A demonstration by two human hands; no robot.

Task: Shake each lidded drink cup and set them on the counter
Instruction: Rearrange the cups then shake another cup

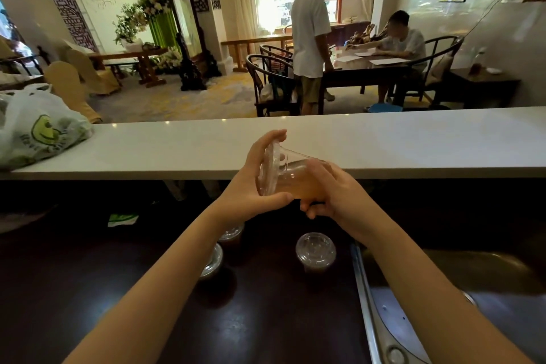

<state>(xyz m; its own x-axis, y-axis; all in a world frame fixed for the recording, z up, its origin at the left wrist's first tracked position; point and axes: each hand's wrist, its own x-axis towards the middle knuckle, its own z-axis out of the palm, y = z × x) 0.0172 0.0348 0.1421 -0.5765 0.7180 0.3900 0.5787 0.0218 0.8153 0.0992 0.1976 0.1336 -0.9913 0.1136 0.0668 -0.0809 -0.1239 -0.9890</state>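
While your left fingers (273, 135) curl over the rim of the flat clear plastic lid (270, 168), thumb hooked under its lower edge, your right fingers (314, 210) wrap the narrow base end of the clear plastic cup of amber drink (295, 177). Both hands are closed on this 1 cup. It lies tipped on its side in the air, lid towards your left, just in front of the near edge of the long white upper bench (399, 142) and not touching it.

Tipped like this, the drink sits against the lid, so that seal is the weak point. If your left fingers ease off mid-shake, the slosh could lift the lid. I judge the thin wall soft, so a hard squeeze from the right fingers could pop the lid the same way.

Any leak would fall on the dark lower bench (266, 319) directly below, where 3 more clear lidded cups wait: 1 in plain sight (315, 251) and 2 partly hidden under your left forearm (232, 233) (213, 262). Drop that forearm carelessly and you could knock those 2 over.

Turn the cup upright before it meets the white bench; setting it down tilted near the edge risks it rolling back towards you. The white plastic bag with a green smiling face (38, 130) lies well apart at the left end, and the steel sink (443, 298) sits at your right.
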